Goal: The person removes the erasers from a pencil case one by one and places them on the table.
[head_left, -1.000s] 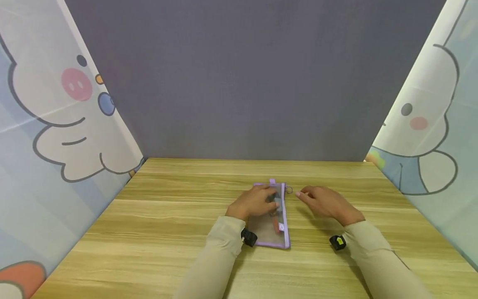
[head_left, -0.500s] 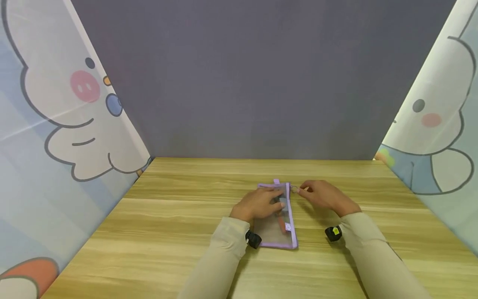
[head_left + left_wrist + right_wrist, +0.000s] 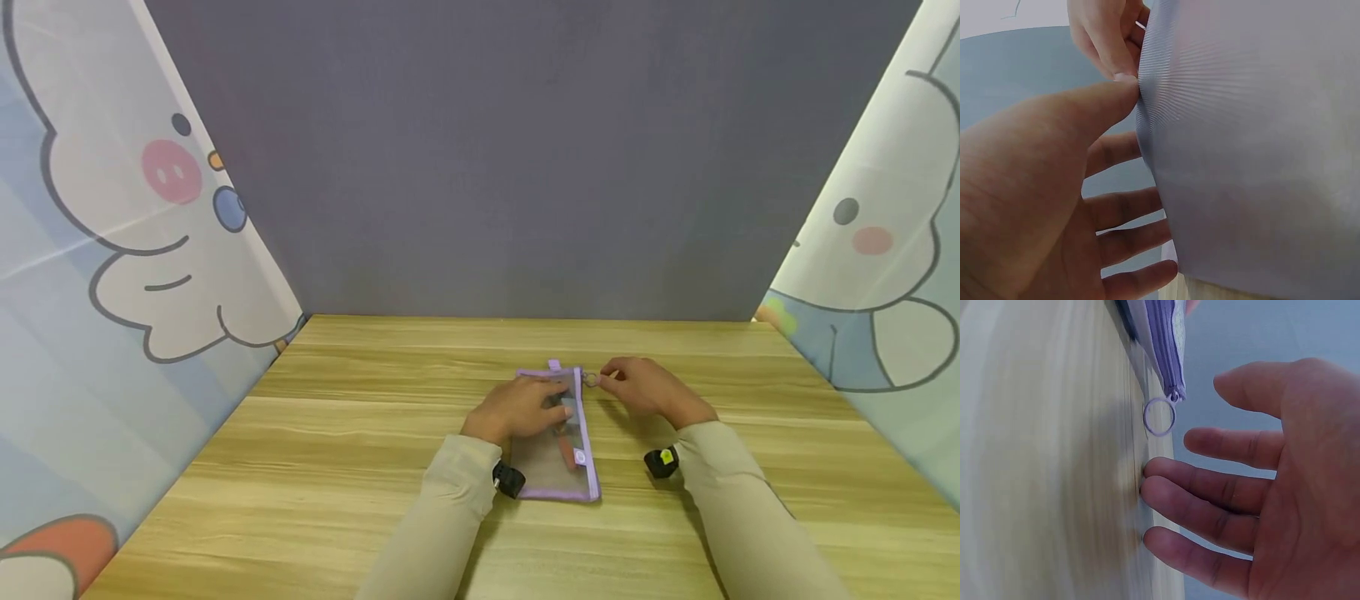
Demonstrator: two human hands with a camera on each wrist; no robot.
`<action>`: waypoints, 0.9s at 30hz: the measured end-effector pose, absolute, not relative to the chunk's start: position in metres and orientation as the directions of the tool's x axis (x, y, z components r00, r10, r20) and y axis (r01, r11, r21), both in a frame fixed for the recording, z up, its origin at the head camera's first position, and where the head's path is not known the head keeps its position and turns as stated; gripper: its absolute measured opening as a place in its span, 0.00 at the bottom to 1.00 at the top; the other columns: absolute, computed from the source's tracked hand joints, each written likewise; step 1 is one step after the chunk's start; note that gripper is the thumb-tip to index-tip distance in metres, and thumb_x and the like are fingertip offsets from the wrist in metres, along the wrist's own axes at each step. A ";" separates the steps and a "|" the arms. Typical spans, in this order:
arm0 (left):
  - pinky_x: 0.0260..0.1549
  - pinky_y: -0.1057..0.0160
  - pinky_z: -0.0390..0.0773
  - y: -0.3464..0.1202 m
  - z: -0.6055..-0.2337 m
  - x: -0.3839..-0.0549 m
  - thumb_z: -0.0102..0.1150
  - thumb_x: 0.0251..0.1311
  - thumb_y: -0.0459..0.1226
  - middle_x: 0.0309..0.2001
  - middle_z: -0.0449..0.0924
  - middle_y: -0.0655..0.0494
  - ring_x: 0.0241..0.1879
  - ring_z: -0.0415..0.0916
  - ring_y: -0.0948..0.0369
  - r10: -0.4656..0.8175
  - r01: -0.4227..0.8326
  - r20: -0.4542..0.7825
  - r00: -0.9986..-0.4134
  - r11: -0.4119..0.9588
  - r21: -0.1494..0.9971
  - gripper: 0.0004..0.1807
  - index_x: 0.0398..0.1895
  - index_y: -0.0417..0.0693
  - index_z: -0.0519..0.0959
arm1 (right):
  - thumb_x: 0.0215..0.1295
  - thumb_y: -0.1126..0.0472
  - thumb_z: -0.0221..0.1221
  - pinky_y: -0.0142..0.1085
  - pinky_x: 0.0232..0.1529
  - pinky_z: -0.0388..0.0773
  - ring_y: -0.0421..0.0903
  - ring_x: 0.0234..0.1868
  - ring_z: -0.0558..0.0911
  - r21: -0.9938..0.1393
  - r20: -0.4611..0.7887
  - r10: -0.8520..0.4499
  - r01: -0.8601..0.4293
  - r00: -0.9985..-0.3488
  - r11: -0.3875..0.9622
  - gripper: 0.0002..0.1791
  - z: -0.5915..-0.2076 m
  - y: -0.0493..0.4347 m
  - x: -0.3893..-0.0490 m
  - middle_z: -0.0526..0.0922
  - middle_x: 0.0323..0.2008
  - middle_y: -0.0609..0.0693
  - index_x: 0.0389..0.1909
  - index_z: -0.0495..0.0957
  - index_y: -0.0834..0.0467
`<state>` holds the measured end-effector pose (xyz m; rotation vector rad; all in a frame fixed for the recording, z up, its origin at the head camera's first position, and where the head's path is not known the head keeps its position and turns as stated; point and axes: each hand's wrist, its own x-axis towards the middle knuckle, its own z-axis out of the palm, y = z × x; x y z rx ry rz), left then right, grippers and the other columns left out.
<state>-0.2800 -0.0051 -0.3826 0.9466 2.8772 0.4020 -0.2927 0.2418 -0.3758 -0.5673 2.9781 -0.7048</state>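
Note:
A mesh zip pouch with lilac edging lies flat on the wooden table. Through the mesh a long orange-red object shows, with darker and grey-blue shapes above it; their kind is unclear. My left hand rests on the pouch with its fingers fairly straight. In the left wrist view, that thumb and the fingertips touch the mesh. To the pouch's right is my right hand, near a small ring at the zip's far end. In the right wrist view its fingers are parted and apart from the ring.
A wood-grain table extends around the pouch. Behind it stands a dark grey panel. Cartoon-printed cloths hang at the left and right. A small lilac tab projects from the pouch's far edge.
My right hand has moved in towards the ring at the pouch's corner. My left hand stays on the pouch. The head view has shifted slightly.

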 end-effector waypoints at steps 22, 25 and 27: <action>0.48 0.55 0.77 -0.006 -0.382 -0.284 0.55 0.70 0.57 0.63 0.74 0.60 0.55 0.74 0.60 0.581 0.536 0.012 -0.814 0.743 0.401 0.20 0.59 0.63 0.76 | 0.76 0.48 0.54 0.51 0.46 0.80 0.53 0.44 0.83 -0.480 0.045 -0.335 -0.315 -0.941 0.819 0.22 -0.381 0.233 -0.299 0.84 0.48 0.59 0.53 0.81 0.62; 0.44 0.58 0.77 -0.007 -0.383 -0.285 0.56 0.69 0.56 0.60 0.76 0.61 0.47 0.74 0.63 0.594 0.543 0.018 -0.805 0.723 0.427 0.19 0.58 0.62 0.75 | 0.75 0.48 0.54 0.51 0.45 0.80 0.52 0.43 0.83 -0.475 0.048 -0.329 -0.311 -0.943 0.823 0.21 -0.381 0.233 -0.298 0.84 0.47 0.59 0.52 0.82 0.62; 0.43 0.58 0.77 -0.006 -0.383 -0.285 0.55 0.69 0.57 0.59 0.77 0.61 0.44 0.74 0.64 0.595 0.540 0.010 -0.804 0.723 0.430 0.20 0.58 0.62 0.75 | 0.75 0.49 0.55 0.51 0.45 0.80 0.52 0.43 0.83 -0.472 0.052 -0.329 -0.314 -0.943 0.824 0.21 -0.382 0.232 -0.298 0.84 0.47 0.60 0.52 0.82 0.62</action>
